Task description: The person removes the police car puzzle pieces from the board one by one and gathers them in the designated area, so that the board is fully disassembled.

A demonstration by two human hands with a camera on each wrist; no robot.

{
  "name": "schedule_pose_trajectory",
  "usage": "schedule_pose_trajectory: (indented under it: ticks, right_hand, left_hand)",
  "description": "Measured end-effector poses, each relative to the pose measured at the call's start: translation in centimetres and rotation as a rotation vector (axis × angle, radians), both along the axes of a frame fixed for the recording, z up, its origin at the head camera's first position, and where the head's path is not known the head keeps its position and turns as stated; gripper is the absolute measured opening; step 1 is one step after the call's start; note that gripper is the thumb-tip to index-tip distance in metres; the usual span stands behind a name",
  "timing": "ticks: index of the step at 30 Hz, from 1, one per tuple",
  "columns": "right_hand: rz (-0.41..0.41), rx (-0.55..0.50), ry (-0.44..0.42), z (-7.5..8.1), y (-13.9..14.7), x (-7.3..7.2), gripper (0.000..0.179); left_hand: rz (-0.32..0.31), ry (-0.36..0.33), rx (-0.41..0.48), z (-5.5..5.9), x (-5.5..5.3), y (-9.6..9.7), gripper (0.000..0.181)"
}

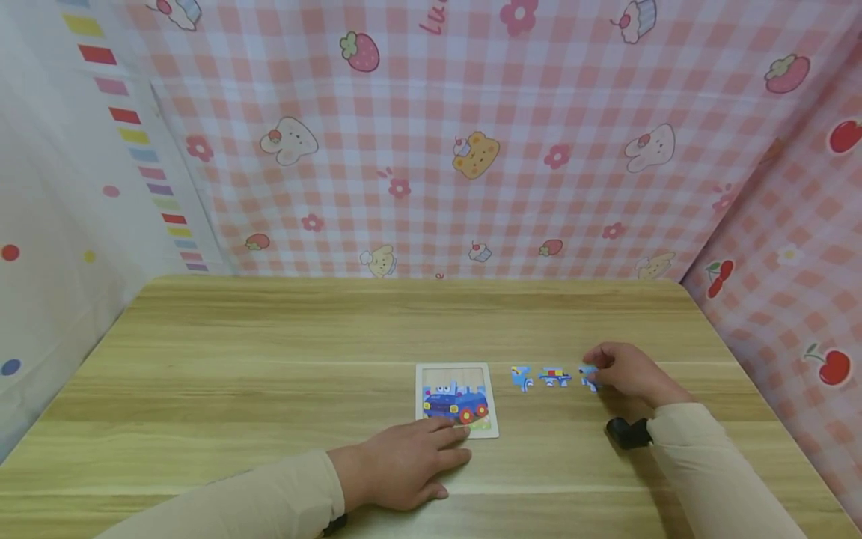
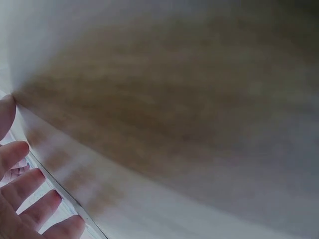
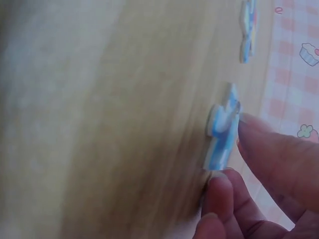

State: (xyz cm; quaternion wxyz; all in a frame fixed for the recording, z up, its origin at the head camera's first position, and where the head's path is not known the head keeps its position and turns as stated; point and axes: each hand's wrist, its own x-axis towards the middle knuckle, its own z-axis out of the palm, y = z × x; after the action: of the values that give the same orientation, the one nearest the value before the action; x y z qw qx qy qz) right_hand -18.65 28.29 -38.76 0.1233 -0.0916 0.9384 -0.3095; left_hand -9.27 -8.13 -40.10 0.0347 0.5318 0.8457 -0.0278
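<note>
Tabletop: smooth-looking wood, probably little grip, so anything nudged may slide. Left hand: at the tray's 7 o'clock, fingers spread and fairly straight, tips over the near edge, clamped on nothing; pressure can't be told. If it bears down or drags, the tray could skid or laid parts lift. Right hand: well apart from the left, at the tray's 3 o'clock, thumb and finger pinching the end piece by its edges. Tray: truck picture in the lower part, bare wood strip toward 12 o'clock; a bump from a hand might jog the picture loose. Pieces: row of three between the tray's 2 and 3 o'clock, middle piece, inner piece nearest the tray, end piece farthest. Thin edge hold, so the end piece could twist or flip out; whether it's off the wood, can't tell. A low sweep toward 9 o'clock would likely knock the other two askew.
</note>
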Motion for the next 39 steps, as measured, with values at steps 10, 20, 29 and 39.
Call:
schedule_pose_trajectory:
  ticks: [10,20,29,39]
  right_hand:
    - [0.008,0.021,0.033,1.0,-0.4,0.1,0.029]
    - [0.016,0.026,0.046,2.4,-2.9,0.3,0.030]
    - [0.028,-0.016,0.037,2.7,-5.3,0.5,0.030]
    - [0.079,-0.048,0.060,3.0,-8.2,0.6,0.026]
  left_hand:
    - [0.019,-0.019,-0.013,0.2,0.2,0.1,0.049]
    - [0.073,-0.090,-0.049,0.6,0.6,0.2,0.051]
    - [0.079,-0.106,-0.043,0.6,1.0,0.1,0.051]
    - [0.061,-0.061,-0.053,0.6,1.3,0.2,0.048]
